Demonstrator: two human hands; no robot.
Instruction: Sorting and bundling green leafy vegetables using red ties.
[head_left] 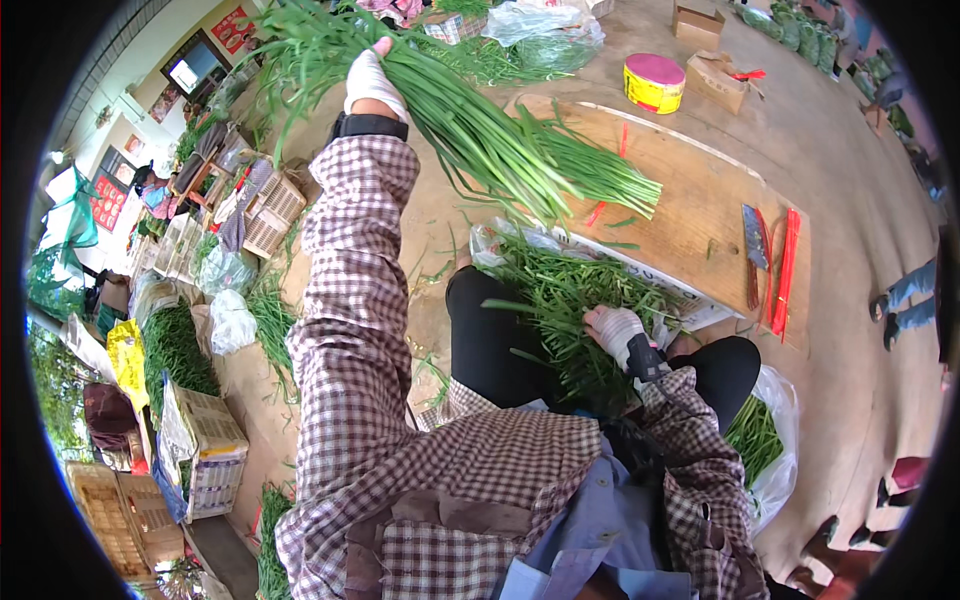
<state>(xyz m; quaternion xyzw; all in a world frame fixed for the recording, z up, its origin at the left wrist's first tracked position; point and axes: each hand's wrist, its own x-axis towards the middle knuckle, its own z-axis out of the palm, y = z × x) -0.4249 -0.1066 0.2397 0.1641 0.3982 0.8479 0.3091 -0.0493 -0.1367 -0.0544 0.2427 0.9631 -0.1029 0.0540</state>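
My left hand, in a white glove that leaves the fingers bare, is stretched far forward, closed around a large bunch of long garlic chives. Their leafy ends fan out to the left, and the pale stalk ends point toward the board. Down at my lap, my right hand, gloved the same way, has its fingers curled into a heap of loose chives; the leaves partly hide the fingertips. Another, smaller bunch of chives lies on the wooden board, partly behind the held bunch.
On the board's right side lie a knife and red strips. Beyond stand a yellow-and-red round tub and a cardboard box. A plastic bag of greens sits by my right leg. Crates line the left; people stand at right.
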